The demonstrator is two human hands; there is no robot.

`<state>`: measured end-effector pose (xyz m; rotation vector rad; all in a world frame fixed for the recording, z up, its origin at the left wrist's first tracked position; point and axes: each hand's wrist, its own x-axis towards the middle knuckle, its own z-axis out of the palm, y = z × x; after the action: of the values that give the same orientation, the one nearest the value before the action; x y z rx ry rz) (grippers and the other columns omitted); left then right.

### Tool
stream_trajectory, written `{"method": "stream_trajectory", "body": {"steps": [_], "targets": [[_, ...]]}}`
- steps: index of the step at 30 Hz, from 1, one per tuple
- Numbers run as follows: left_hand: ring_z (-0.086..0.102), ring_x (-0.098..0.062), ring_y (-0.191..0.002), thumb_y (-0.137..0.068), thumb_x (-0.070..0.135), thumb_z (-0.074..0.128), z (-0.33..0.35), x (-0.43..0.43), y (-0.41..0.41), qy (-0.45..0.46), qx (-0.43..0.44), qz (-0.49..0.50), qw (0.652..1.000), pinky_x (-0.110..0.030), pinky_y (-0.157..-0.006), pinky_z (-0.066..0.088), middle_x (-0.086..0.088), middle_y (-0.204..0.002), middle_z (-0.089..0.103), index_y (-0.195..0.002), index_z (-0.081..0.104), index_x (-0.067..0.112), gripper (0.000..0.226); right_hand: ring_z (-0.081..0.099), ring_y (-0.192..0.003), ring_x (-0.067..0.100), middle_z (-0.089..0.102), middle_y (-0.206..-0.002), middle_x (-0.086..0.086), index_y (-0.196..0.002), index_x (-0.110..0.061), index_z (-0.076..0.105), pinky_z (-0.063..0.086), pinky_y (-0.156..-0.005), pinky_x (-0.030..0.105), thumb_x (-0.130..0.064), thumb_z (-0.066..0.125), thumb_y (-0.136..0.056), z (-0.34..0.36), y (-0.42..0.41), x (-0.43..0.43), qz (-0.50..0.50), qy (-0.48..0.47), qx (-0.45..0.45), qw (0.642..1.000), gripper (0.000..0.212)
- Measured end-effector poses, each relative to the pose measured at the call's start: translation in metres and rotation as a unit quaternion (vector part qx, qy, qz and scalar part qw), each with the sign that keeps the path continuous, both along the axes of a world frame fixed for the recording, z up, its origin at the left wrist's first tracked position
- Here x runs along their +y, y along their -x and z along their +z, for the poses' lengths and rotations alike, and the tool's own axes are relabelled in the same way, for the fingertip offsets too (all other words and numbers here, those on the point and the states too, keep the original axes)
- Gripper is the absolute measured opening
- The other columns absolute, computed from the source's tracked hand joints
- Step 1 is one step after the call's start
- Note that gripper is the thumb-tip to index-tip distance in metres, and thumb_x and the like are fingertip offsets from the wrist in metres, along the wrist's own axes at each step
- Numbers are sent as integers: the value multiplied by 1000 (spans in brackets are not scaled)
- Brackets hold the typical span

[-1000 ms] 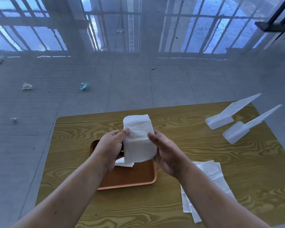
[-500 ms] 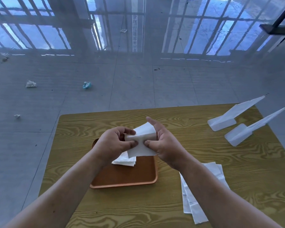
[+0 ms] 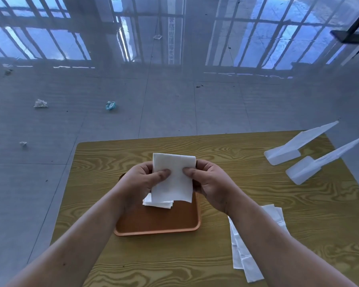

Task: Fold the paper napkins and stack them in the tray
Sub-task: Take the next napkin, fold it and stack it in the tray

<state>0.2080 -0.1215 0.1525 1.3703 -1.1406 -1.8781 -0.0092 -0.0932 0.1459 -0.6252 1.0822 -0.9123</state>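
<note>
Halves the tall white paper napkin into a squat rectangle, pinches its side edges with left hand and right hand, thumbs in front, fingers curled behind, just above the white folded pile in the orange rectangular tray, probably ready to stack.

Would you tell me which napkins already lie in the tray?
The small folded stack in the orange tray, beneath the held napkin; the loose pile lies on the table right of it.

Left hand and right hand pinch, thumbs pointing inward.
</note>
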Motion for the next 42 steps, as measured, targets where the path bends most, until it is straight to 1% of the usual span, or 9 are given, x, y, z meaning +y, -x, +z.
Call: {"method": "stream_trajectory", "body": {"steps": [7,13,18,22,25,28,32,38,42], "targets": [[73,-38,-104,-104,22,63,-26,8,-11,-46,-4,61,997,-59,-97,57,-23,-119,77,-119,74,9,23,75,-89,24,79,-104,9,-119,-18,74,59,-75,42,-12,55,-107,-20,-28,5,16,-61,41,997,24],[67,-19,-70,-103,22,54,-40,13,-35,-107,28,58,992,-31,-54,51,-7,-92,73,-104,78,24,24,70,-76,21,75,-92,8,-85,-25,82,58,-60,35,0,47,-105,-35,-42,4,2,-79,42,996,47],[66,-25,-80,-89,67,52,-60,14,-49,-155,69,68,983,-36,-64,53,-11,-97,72,-95,74,17,55,65,-93,26,74,-113,14,-86,-16,83,56,-71,35,-4,40,-97,-49,-46,7,30,-47,75,996,45],[72,-21,-81,-75,26,82,-75,16,-49,-119,4,47,992,-33,-63,58,-15,-109,70,-116,69,19,44,70,-92,20,77,-112,8,-118,-21,78,56,-74,33,-40,49,-92,-64,-47,11,44,-59,35,997,43],[77,-23,-84,-79,0,81,-93,12,-46,-91,-56,51,993,-35,-73,63,-17,-107,78,-131,60,23,61,73,-85,18,76,-111,11,-135,-33,62,57,-66,33,-21,66,-89,-86,-54,10,36,-70,124,989,48],[75,-25,-97,-83,17,86,-112,9,-44,-20,-201,29,979,-48,-93,61,-8,-109,76,-136,54,29,63,74,-88,19,74,-112,12,-147,-27,48,59,-69,34,-7,64,-92,-106,-63,5,30,-91,231,968,60],[43,-26,-140,-78,57,77,-127,12,-41,78,-473,-75,874,-45,-112,43,2,-153,45,-155,34,30,92,66,-108,21,64,-124,1,-153,-28,39,55,-88,37,-33,65,-90,-119,-55,6,100,-86,462,877,69],[66,-14,-93,-90,49,63,-127,25,7,191,-486,-188,832,-34,-76,55,17,-93,67,-100,66,35,17,63,-106,20,65,-114,-2,-122,-23,66,53,-89,36,-27,59,-92,-113,3,56,119,-49,538,833,32],[64,-12,-87,-91,47,63,-127,36,80,246,-444,-267,819,-30,-72,50,13,-86,68,-91,67,32,15,59,-111,19,64,-114,-2,-123,-20,67,50,-94,34,-24,57,-93,-117,63,110,82,-32,575,813,31]]}}
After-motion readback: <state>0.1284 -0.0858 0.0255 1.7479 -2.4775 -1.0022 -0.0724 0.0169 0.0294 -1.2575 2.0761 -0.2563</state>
